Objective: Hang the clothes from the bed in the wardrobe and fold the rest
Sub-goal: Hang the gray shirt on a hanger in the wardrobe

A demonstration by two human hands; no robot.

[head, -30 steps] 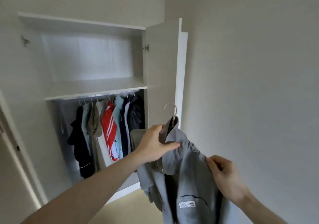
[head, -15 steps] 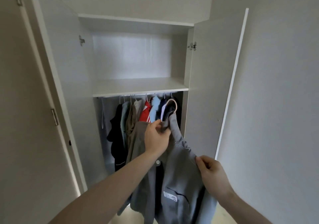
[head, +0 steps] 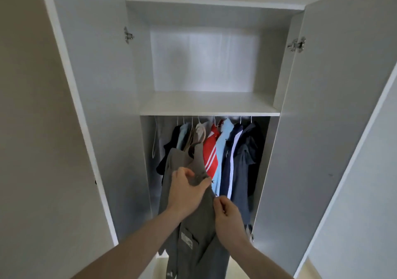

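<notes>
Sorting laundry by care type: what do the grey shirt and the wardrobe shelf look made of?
Grey shirt: looks like matte woven cloth, cotton or a blend; it drapes in soft folds. Wardrobe shelf: seemingly white laminated board, smooth and faintly glossy, with a flat square front edge.

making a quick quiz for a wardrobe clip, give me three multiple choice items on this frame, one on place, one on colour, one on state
1. Where is the grey shirt?
A. on the upper shelf
B. held in front of the hanging clothes
C. on the floor

2. What colour is the striped garment beside the light blue shirt?
A. red
B. green
C. yellow

3. How are the wardrobe doors?
A. both shut
B. one open
C. both open

Answers: 1 B, the left hand and right hand grip it below the rail. 2 A, red with white stripes. 3 C, both door panels swing outward.
</notes>
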